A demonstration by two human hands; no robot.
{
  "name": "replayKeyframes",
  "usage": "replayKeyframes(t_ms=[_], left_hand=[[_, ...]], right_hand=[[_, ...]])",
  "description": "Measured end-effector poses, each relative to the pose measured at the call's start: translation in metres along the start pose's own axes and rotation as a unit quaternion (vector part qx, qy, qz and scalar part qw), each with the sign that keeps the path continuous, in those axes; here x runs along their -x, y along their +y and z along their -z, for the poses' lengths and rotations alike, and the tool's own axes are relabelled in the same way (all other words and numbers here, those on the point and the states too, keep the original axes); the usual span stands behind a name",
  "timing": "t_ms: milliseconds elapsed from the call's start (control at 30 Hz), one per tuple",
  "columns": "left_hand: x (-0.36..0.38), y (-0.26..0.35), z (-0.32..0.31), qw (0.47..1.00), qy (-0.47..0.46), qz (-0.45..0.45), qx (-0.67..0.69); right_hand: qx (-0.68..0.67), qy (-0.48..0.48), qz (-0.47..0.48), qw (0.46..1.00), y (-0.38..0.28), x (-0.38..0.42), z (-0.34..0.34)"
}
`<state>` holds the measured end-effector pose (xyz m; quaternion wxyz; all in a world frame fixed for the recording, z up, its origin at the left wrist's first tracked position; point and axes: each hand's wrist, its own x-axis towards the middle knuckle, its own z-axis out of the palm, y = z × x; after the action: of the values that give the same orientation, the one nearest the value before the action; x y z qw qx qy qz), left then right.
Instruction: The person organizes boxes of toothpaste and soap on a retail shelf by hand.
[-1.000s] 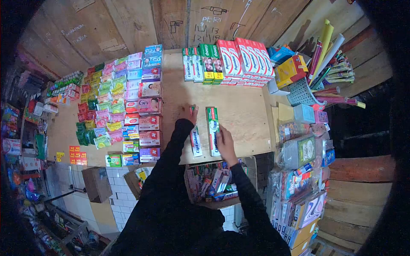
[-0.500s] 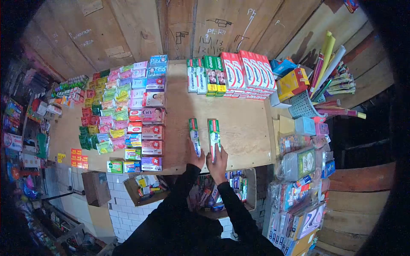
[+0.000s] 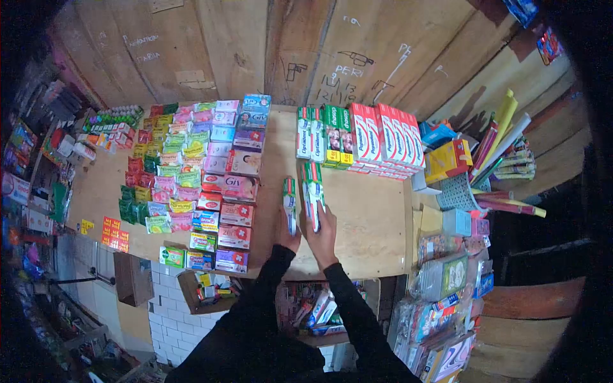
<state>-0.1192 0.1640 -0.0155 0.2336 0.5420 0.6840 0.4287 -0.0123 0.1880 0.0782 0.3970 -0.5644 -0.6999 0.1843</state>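
My left hand is closed on the lower end of a slim green and white toothpaste box, which points away from me over the wooden shelf. Just to its right, my right hand grips another green and white toothpaste box from above. The far end of that box is close to the front of the upright Ciptadent boxes. Beside those stand green Closeup boxes and red and white Pepsodent boxes.
Rows of soap boxes and colourful packets cover the shelf's left side. A basket with rolled items stands at the right. Below the front edge are an open carton of boxes and a smaller carton.
The view has shifted, so the shelf goods sit lower and mostly further right. My right hand's box has moved away from me, nearer the upright toothpaste boxes. Both hands keep their hold.
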Motion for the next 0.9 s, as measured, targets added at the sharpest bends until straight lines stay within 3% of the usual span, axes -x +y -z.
replayKeyframes(t_ms=[67, 133, 200, 267, 300, 367, 400, 500, 700, 900], left_hand=[[0.015, 0.004, 0.004, 0.999, 0.036, -0.034, -0.018], [0.03, -0.01, -0.008, 0.981, -0.01, 0.097, 0.166], [0.043, -0.021, -0.022, 0.917, -0.004, 0.196, 0.347], [0.042, -0.016, -0.022, 0.935, 0.056, 0.127, 0.326], [0.041, -0.001, -0.01, 0.972, 0.107, 0.017, 0.207], [0.041, 0.026, 0.001, 0.987, 0.153, -0.042, 0.038], [0.044, 0.035, -0.001, 0.989, 0.15, 0.008, -0.006], [0.055, 0.035, 0.007, 0.989, 0.12, 0.04, -0.075], [0.053, 0.035, 0.007, 0.988, 0.127, 0.037, -0.076], [0.05, 0.031, 0.007, 0.99, 0.125, 0.037, -0.053]], right_hand=[[0.023, -0.002, 0.029, 0.999, -0.006, -0.042, -0.018], [0.047, -0.006, 0.044, 0.998, -0.011, -0.081, -0.043], [0.074, -0.014, 0.051, 0.996, -0.006, -0.115, -0.077], [0.107, -0.013, 0.055, 0.993, -0.008, -0.138, -0.104], [0.123, -0.012, 0.058, 0.991, -0.007, -0.148, -0.118], [0.163, -0.004, 0.041, 0.986, -0.005, -0.162, -0.139], [0.177, 0.007, 0.032, 0.984, -0.008, -0.168, -0.144], [0.191, 0.018, -0.005, 0.981, -0.006, -0.181, -0.157], [0.242, 0.071, -0.009, 0.968, 0.006, -0.185, -0.176], [0.216, 0.062, -0.044, 0.973, 0.002, -0.187, -0.176]])
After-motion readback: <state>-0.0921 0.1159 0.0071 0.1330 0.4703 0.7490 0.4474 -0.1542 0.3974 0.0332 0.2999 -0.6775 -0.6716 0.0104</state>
